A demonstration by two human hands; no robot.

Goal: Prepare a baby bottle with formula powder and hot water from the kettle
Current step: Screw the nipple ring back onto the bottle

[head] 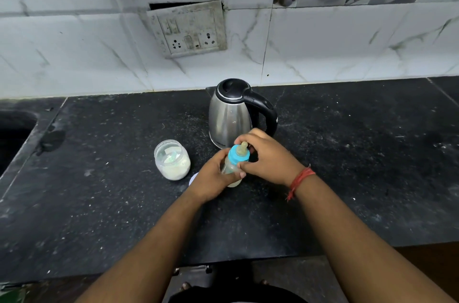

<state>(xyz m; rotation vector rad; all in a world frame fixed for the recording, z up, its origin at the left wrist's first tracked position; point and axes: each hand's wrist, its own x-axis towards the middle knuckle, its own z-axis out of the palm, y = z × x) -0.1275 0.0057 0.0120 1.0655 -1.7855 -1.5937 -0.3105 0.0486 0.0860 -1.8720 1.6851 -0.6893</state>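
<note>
A: Fingers first. What does each hand have?

B: Left hand (211, 178): fingers (239, 174) wrapped narrow round the body of the small clear plastic baby bottle (229, 168). Right hand (268, 158): fingers curled over the bottle's round blue screw collar (238, 156), thumb on its near edge, the other fingers behind it. A yellowish teat (243, 148) stands up from the collar between those fingers.

A: Bottle position?

B: Roughly upright, leaning slightly away. Its pale base shows just below the left hand, at or close to the black speckled stone tabletop (111, 203); contact cannot be told. Contents cannot be told either.

A: Moving outward?

B: A red thread band (300, 179) sits on the right wrist. Just left of the left hand stands an open clear plastic jar (172, 159) holding white powder, a scoop resting inside. A pale round object (193, 179), mostly hidden, shows between jar and left hand. Directly behind the hands stands a stainless steel electric kettle (229, 116), black lid shut, black handle to the right.

A: Further out?

B: A grimy switch-and-socket plate (188, 29) hangs tilted on the marbled white wall tiles.
</note>
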